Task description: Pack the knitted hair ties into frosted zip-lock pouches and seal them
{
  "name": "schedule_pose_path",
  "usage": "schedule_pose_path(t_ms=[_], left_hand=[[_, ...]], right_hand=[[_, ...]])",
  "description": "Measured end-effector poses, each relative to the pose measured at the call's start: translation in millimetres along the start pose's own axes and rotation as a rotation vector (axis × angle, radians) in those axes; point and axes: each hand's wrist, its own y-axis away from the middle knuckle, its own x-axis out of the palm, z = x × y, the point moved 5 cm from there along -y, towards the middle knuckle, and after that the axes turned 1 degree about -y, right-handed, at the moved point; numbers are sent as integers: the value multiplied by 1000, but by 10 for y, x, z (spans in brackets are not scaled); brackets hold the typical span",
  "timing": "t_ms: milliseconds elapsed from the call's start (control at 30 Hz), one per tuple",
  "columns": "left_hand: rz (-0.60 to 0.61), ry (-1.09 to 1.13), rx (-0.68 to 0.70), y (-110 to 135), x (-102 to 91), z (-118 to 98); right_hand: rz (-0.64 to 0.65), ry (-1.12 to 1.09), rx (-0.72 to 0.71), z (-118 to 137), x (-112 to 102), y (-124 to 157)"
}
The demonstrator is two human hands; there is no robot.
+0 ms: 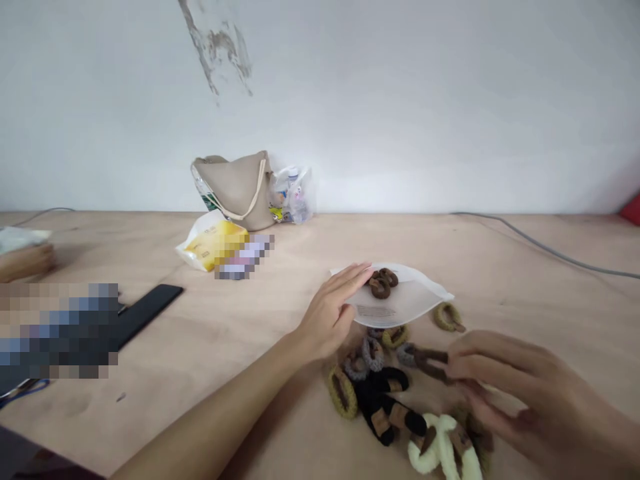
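My left hand (333, 310) rests with fingers stretched flat on the near-left edge of a small clear plastic bag (410, 303) that lies on the wooden table and holds two dark brown fuzzy hair ties (383, 283). My right hand (520, 393) is closed in a pinch on a brown hair tie (429, 360), just right of a pile of hair ties (385, 393) in black, olive, grey and cream. One olive tie (449, 317) lies alone beside the bag.
A beige handbag (237, 190) and clear packets (293, 193) stand at the wall, a yellow packet (213, 245) in front. A black flat object (145, 310) lies at left. Another person's hand (25, 261) is at far left. A grey cable (550, 250) runs at right.
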Motion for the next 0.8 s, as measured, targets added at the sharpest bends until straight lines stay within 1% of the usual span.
schedule_pose_path(t_ms=[100, 167, 233, 267, 333, 400, 433, 500, 567, 667, 800], left_hand=[[5, 7, 6, 1, -2, -6], [2, 11, 8, 0, -6, -7], [0, 16, 8, -2, -9, -7], [-3, 17, 6, -3, -9, -6], [-4, 19, -2, -5, -5, -3], [-5, 18, -12, -6, -1, -2], [-4, 16, -20, -6, 2, -2], [-2, 7, -34, -6, 6, -2], [-4, -2, -43, -4, 7, -1], [-18, -7, -41, -3, -1, 2], [-15, -12, -28, -5, -3, 2]], right_hand=[[-90, 67, -57, -15, -35, -158], [-162, 78, -31, -52, -56, -230], [-187, 43, 3, -100, -69, -221], [-187, 33, 38, -140, -74, -182], [-170, 71, 153, -266, -69, -58], [-105, 177, 266, -415, -18, 75], [-52, 234, 283, -472, 30, 123], [40, 308, 238, -530, 135, 166], [80, 327, 173, -523, 200, 156], [28, 323, 92, -392, 157, 103], [-49, 172, -162, -29, 35, 0]])
